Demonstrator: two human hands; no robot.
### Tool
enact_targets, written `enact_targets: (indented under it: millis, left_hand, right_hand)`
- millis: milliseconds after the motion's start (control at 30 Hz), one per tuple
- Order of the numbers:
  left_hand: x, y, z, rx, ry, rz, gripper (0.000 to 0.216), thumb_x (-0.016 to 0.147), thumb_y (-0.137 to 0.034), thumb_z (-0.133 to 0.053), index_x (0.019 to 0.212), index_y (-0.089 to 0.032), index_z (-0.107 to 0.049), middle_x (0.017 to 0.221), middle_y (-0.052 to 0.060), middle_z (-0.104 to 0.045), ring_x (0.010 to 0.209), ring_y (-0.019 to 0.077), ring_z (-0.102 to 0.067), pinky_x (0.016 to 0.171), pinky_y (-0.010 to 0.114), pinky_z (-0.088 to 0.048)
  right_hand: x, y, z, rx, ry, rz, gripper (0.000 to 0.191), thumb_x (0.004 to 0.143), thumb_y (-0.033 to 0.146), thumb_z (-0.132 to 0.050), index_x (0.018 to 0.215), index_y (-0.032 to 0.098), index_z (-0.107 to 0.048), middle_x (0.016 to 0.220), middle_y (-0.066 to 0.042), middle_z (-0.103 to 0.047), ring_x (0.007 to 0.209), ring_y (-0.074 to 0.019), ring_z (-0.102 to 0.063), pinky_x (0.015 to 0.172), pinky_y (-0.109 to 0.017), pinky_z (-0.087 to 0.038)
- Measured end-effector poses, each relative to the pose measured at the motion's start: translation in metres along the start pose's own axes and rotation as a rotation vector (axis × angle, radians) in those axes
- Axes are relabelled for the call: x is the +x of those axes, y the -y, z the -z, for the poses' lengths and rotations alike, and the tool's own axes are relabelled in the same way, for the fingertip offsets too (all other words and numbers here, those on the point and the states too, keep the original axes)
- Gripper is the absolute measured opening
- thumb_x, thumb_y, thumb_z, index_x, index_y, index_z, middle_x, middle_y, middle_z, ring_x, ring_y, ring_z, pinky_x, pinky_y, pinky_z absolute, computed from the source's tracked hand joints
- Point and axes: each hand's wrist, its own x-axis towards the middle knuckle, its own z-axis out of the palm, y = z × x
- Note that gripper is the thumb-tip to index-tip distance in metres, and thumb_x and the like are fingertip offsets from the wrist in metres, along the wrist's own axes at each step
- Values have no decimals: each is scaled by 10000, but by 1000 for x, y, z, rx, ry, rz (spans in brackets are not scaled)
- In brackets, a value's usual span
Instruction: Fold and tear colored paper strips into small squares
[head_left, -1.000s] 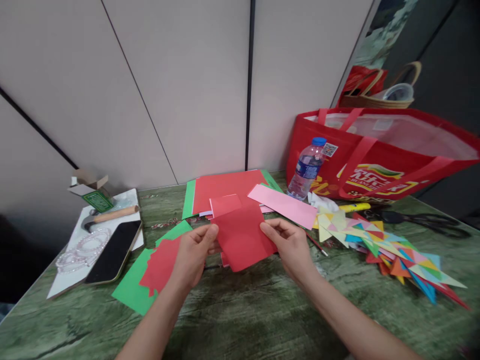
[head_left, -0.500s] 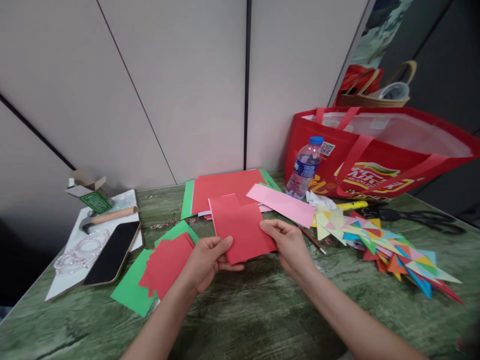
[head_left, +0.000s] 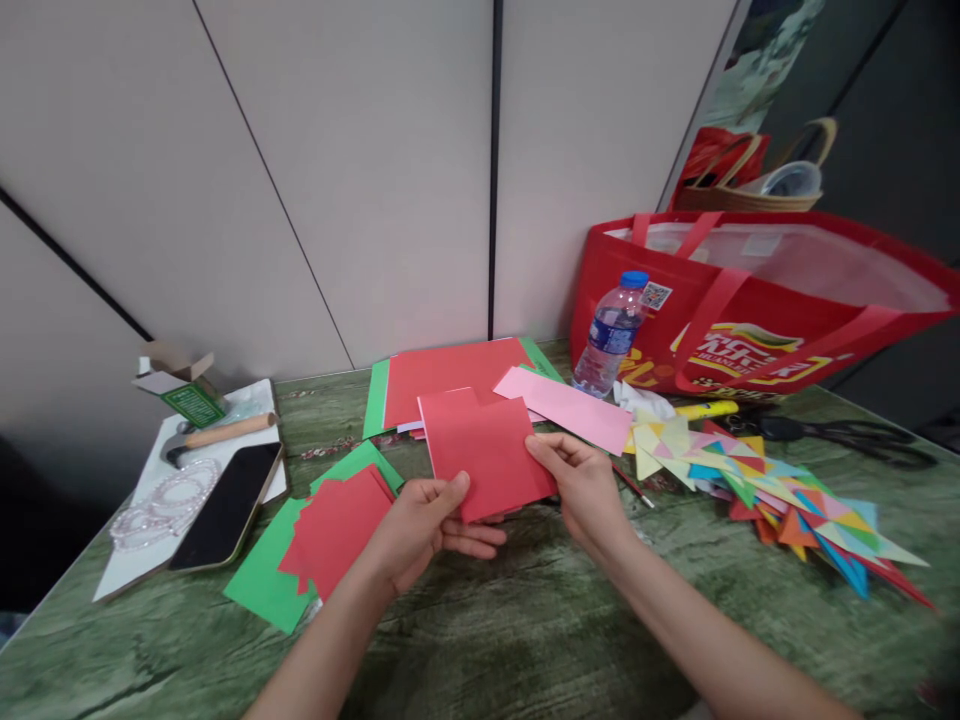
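Red paper [head_left: 487, 460] is held over the tabletop [head_left: 517, 630]: left hand [head_left: 424, 530], thumb above, fingers loosely spread below, grips its near-left corner; right hand [head_left: 589, 485] pinches its right edge. Near-square, long axis indeterminable; far edge faces the wall [head_left: 390, 200].

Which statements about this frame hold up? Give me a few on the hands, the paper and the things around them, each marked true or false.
1. The right hand grips the held red paper near its edge. True.
2. The left hand is off the held red paper. False: its thumb lies on it.
3. The bottle has a blue cap. True.
4. The hammer lies on top of the phone. False: it lies beyond the phone.
5. The shopping bag is green. False: it is red.
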Motion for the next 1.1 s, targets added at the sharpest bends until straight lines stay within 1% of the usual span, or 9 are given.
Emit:
enact_targets:
  millis: [100, 333, 433, 633, 700, 800, 900, 967, 1100]
  left_hand:
    - [-1, 0, -1, 1, 31, 19, 333, 766, -364, -589, 786, -37, -649, 834, 194, -700, 685, 250, -682, 617, 344, -557]
    - [-2, 3, -6, -8, -57, -61, 290, 676, -376, -670, 664, -113, -547, 715, 146, -711, 647, 261, -680, 607, 376, -545]
    - [0, 6, -6, 116, -112, -147, 306, 678, -420, -646, 671, -125, -568, 703, 91, -701, 664, 236, -668, 629, 343, -527]
    - [-2, -1, 2, 583, -393, -470, 355, 775, -475, -479, 611, -182, -594, 553, -12, -601, 628, 170, -566, 521, 217, -408]
    - [-6, -5, 4, 791, -418, -542, 341, 798, -431, -456, 617, -185, -608, 540, -14, -584, 589, 154, -524, 505, 207, -360]
    - [-13, -8, 3, 1118, -358, -586, 336, 829, -345, -427, 618, -166, -617, 496, -10, -543, 474, 117, -444, 477, 211, -284]
    - [-17, -7, 0, 1361, -220, -522, 326, 861, -266, -370, 681, -158, -620, 521, 11, -563, 442, 110, -436, 473, 218, -256]
    - [-19, -5, -2, 1454, -145, -482, 306, 867, -247, -355, 731, -163, -615, 583, 41, -606, 470, 123, -475, 478, 220, -261]
    - [-20, -2, -5, 1546, -122, -501, 332, 888, -271, -317, 729, -162, -587, 590, 58, -596, 482, 127, -463, 480, 228, -254]
  right_hand:
    - [1, -1, 0, 18, -12, 13, 145, 576, 292, -747, 625, 172, -682, 631, 19, -673, 576, -102, -535, 591, -229, -418]
    - [-2, 0, -3, 32, -46, 34, 158, 571, 302, -749, 633, 176, -676, 628, 23, -662, 583, -103, -531, 598, -230, -422]
    - [-2, 0, -3, 44, -25, 22, 180, 579, 321, -743, 647, 174, -664, 638, 19, -656, 600, -110, -544, 603, -233, -434]
    - [-3, -3, -3, -137, 167, -21, 246, 657, 370, -671, 782, 163, -625, 729, -33, -651, 628, -150, -584, 575, -272, -477]
    - [-5, 0, -2, -282, 159, 158, 329, 682, 341, -652, 962, 182, -586, 923, -73, -638, 787, -194, -602, 642, -318, -502]
    - [-10, 9, -1, -584, 182, 636, 438, 721, 246, -620, 1144, 230, -509, 1175, -98, -528, 1101, -248, -478, 878, -435, -426]
    - [-15, 16, -2, -803, 403, 978, 335, 741, 161, -593, 1058, 265, -574, 1067, -58, -603, 1127, -253, -452, 954, -494, -336]
    - [-17, 16, -3, -866, 518, 1074, 238, 747, 137, -583, 940, 273, -611, 905, -20, -659, 1039, -234, -513, 935, -485, -349]
    - [-19, 13, -6, -897, 598, 1075, 122, 760, 120, -557, 810, 221, -603, 764, -14, -665, 814, -174, -579, 811, -387, -440]
